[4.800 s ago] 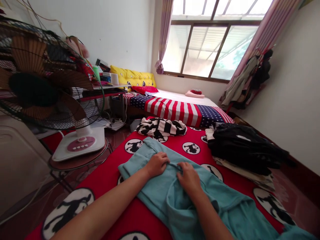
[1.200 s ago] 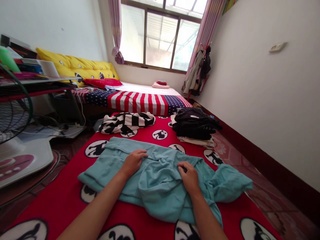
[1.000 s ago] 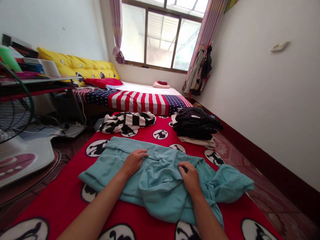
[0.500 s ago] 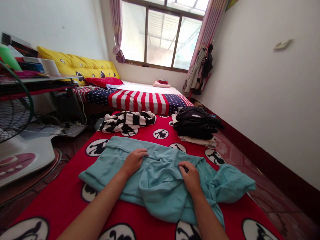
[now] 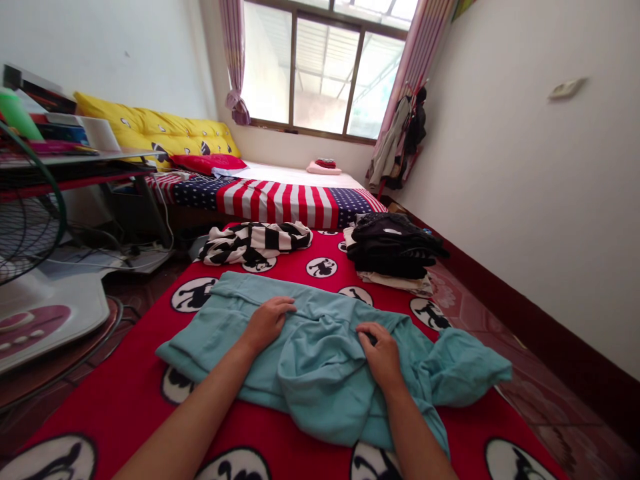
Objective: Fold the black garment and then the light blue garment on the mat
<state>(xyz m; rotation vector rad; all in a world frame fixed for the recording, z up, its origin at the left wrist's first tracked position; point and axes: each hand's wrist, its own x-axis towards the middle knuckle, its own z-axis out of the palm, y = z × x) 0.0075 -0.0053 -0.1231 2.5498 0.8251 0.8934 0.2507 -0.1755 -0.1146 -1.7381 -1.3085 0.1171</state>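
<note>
A light blue garment (image 5: 235,313) lies partly folded in front of me, with a rounded, hood-like bunch (image 5: 323,387) in its middle and a loose sleeve-like part (image 5: 470,367) at the right. My left hand (image 5: 270,319) rests open on it, fingers stretched toward the bunch. On the bunch's right side, my right hand (image 5: 381,347) has bent fingers, thumb and fingertips close together on the cloth. A small dark spot shows between them; I cannot make out what it is.
Under the garment is a red blanket (image 5: 115,400) with round black-and-white prints. A black-and-white checked cloth (image 5: 255,241) lies crumpled beyond it, left of a stack of dark clothes (image 5: 395,247). A fan (image 5: 30,233) and a cluttered desk (image 5: 85,157) stand at the left.
</note>
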